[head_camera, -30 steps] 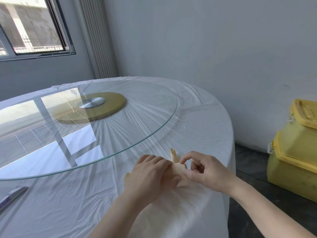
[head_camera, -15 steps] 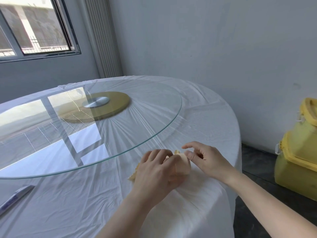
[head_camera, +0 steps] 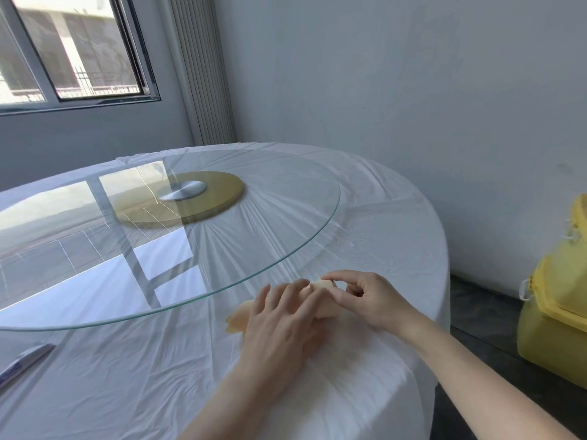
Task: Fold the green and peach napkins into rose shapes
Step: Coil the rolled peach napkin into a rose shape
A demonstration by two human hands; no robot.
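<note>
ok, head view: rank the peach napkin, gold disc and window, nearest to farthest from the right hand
From the right hand:
1. peach napkin, pinched in its fingers, just to its left.
2. gold disc, farther back and to the left.
3. window, farthest, upper left.

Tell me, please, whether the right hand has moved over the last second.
Yes. The right hand has shifted forward, toward the rim of the glass turntable; its fingertips now pinch the peach napkin close to that rim.
</note>
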